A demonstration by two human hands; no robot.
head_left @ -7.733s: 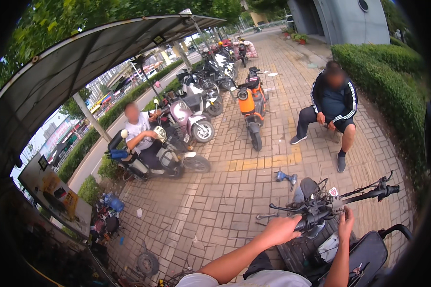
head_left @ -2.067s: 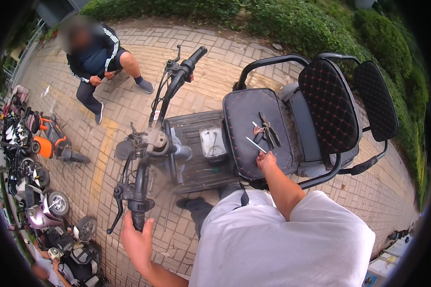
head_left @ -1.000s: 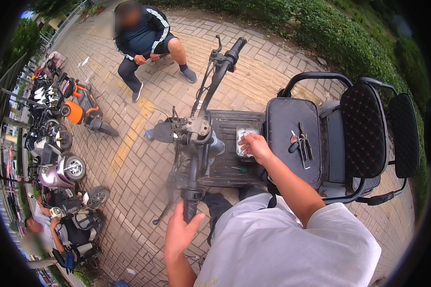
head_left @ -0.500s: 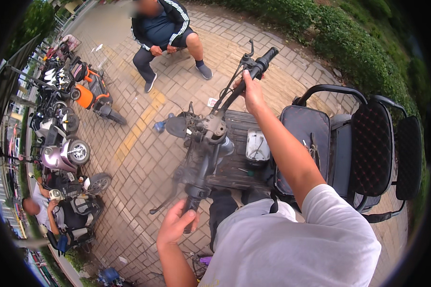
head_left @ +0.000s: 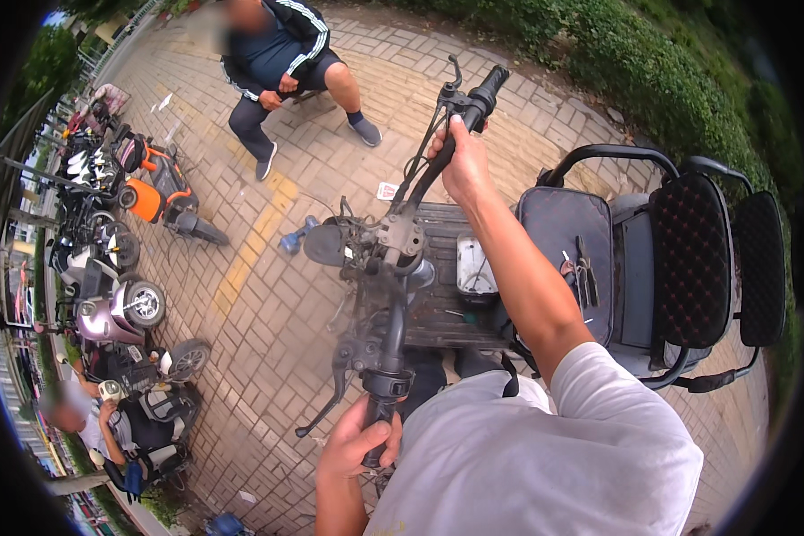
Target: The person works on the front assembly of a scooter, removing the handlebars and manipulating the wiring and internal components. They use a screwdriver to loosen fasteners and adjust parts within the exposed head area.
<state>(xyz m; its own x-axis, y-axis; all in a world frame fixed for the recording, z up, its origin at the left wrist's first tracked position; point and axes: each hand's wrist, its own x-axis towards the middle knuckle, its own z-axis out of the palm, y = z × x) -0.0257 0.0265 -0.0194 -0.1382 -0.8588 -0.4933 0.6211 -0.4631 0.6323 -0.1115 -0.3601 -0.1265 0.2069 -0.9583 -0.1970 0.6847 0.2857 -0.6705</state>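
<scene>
A bare black handlebar [head_left: 391, 335] with exposed cables belongs to a small electric tricycle. My left hand [head_left: 359, 442] is closed round its near grip [head_left: 380, 413], below a brake lever [head_left: 337, 399]. At the far side, my right hand [head_left: 463, 163] grips the bar just inboard of the far rubber grip [head_left: 488, 91], its thumb along the top. Between them sits the metal steering clamp [head_left: 402, 235], with a round dark headlamp [head_left: 324, 243] beside it. A white-topped box [head_left: 477, 266] rests on the footboard [head_left: 447, 219].
Pliers-like tools [head_left: 586, 272] lie on the dark seat [head_left: 554, 214]. A seated person [head_left: 281, 54] is ahead; another [head_left: 89, 415] sits among parked scooters [head_left: 107, 317] at left. A blue object [head_left: 297, 236] lies on the paving. A hedge [head_left: 616, 58] runs along the far right.
The handlebar has turned, its near end swinging right and nearer to me with my left hand. My right hand and the far end have shifted slightly left and away.
</scene>
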